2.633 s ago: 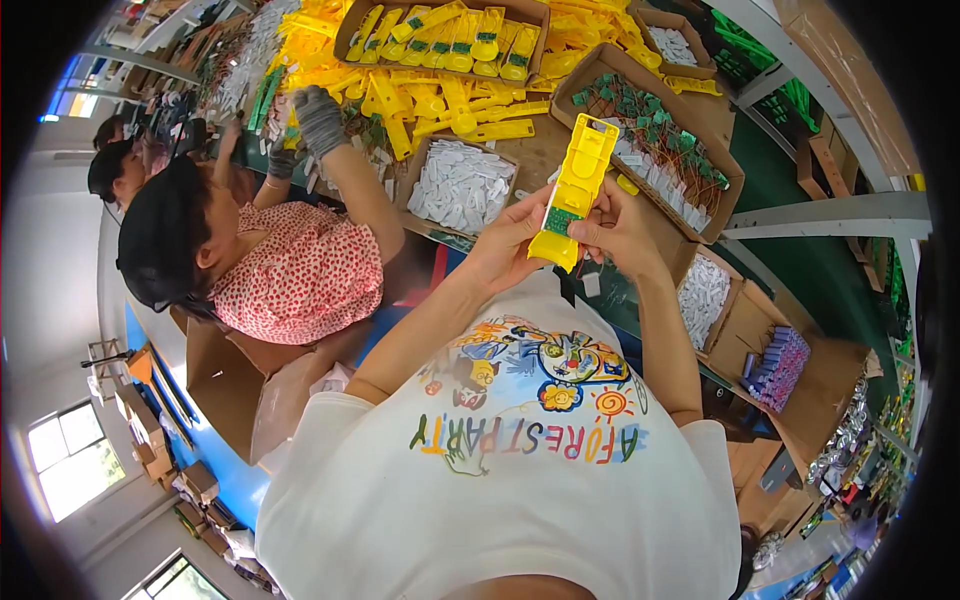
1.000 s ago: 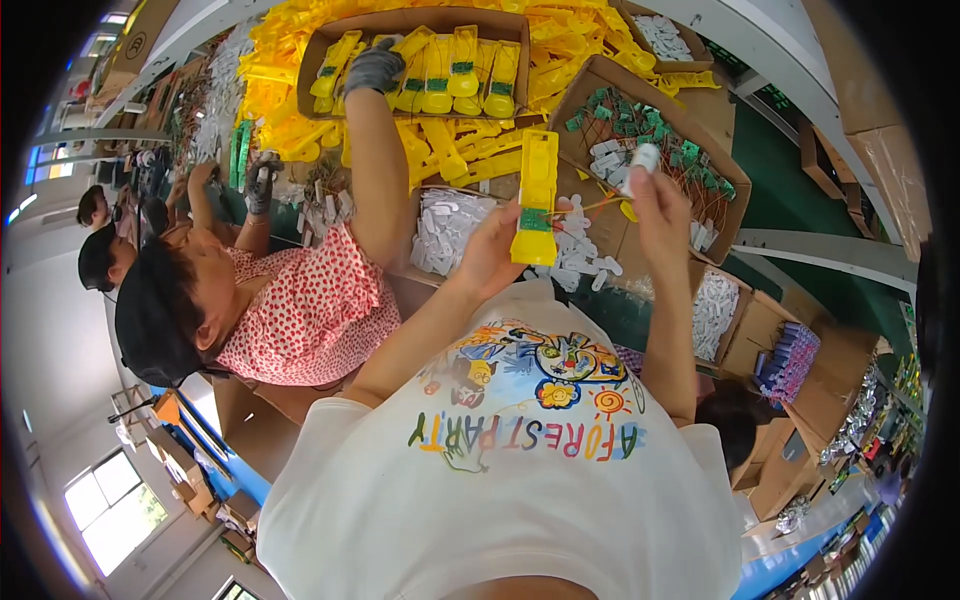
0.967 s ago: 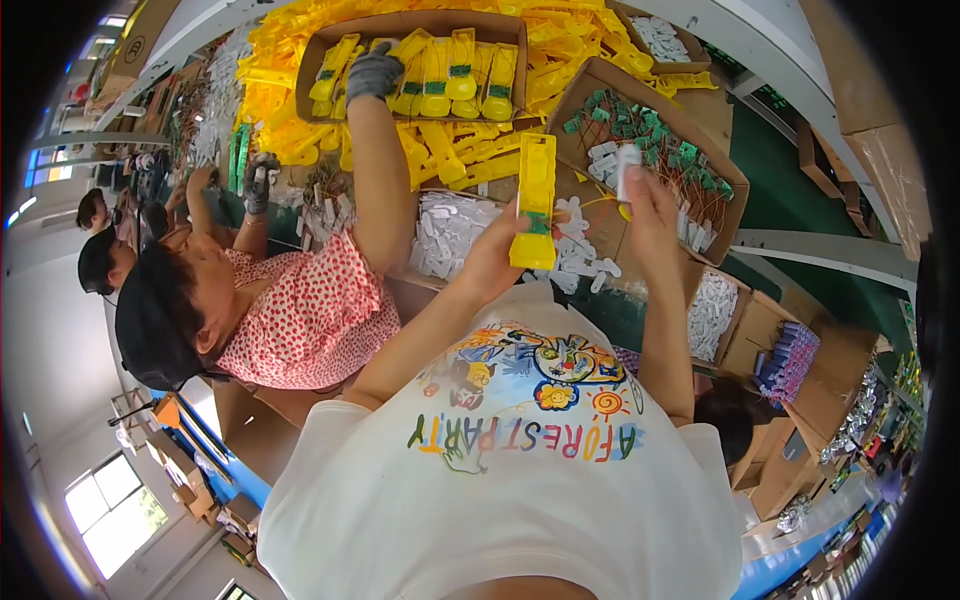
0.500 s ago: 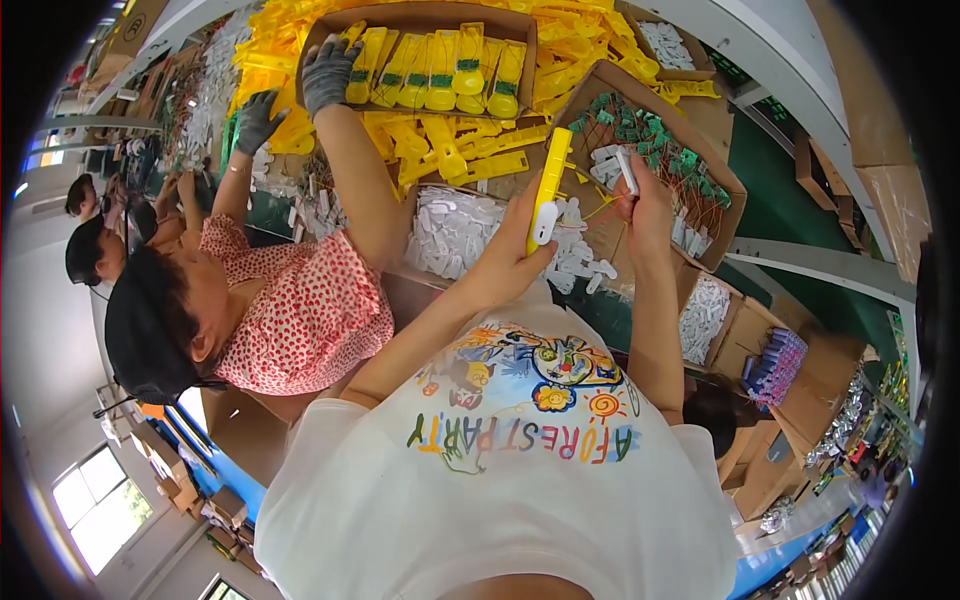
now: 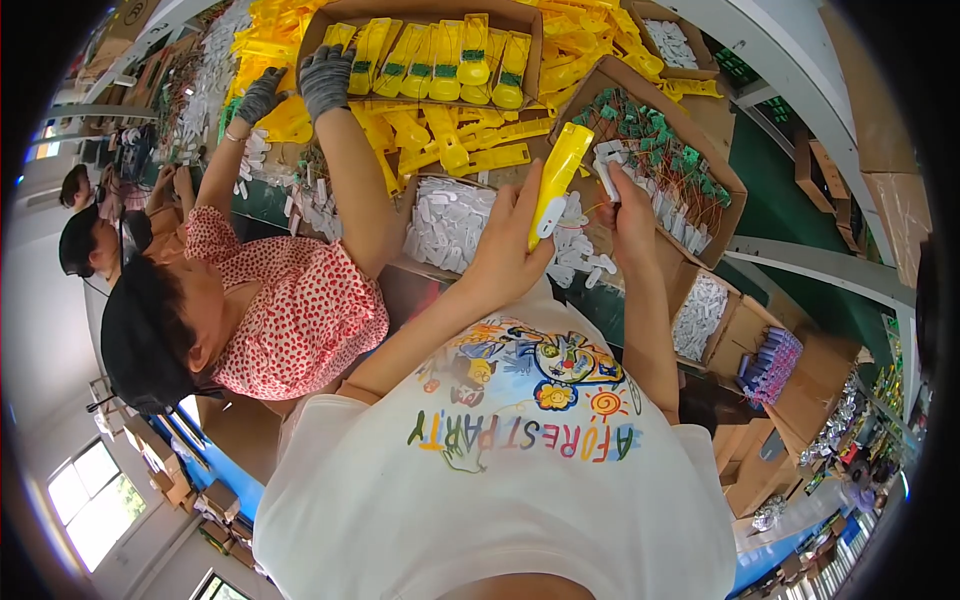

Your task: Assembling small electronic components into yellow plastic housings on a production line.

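Observation:
My left hand (image 5: 512,248) is closed around a long yellow plastic housing (image 5: 566,160), tilted with its upper end to the right. A white oval cover piece (image 5: 546,218) sits on the housing's lower end. In my right hand (image 5: 632,222), just to the right, a small white plastic part (image 5: 606,176) is pinched between thumb and fingers. The two held things are apart. Behind my hands stands a cardboard box of green circuit boards with wires (image 5: 625,125). White plastic pieces (image 5: 572,250) lie loose beneath my left hand.
A co-worker's gloved hands (image 5: 325,82) are by a box of yellow housings with boards (image 5: 422,68) at the far left. Loose yellow housings (image 5: 505,158) are heaped around that box. White pieces fill another box (image 5: 448,215). A metal frame bar (image 5: 815,262) crosses at right.
The yellow housing has rolled in my left hand and leans further right. My right hand has shifted slightly left and down with the white part. The co-worker's left hand has moved up.

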The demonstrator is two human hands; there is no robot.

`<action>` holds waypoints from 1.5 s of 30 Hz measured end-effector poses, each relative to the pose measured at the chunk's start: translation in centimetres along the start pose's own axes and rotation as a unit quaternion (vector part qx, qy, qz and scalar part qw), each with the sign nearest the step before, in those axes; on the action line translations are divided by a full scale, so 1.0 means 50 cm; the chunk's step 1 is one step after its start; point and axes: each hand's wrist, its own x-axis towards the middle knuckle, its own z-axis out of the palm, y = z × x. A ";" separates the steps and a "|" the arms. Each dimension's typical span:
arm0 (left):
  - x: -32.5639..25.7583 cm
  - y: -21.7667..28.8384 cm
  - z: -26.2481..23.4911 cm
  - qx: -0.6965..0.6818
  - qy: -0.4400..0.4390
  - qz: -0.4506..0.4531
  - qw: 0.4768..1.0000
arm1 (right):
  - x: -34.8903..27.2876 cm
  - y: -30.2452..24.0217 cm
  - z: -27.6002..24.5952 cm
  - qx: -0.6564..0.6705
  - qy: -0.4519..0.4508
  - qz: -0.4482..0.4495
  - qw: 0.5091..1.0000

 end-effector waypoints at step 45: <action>0.016 -0.150 0.012 -0.595 0.010 -0.224 0.772 | -0.023 0.110 0.043 -0.275 -0.082 -0.302 0.909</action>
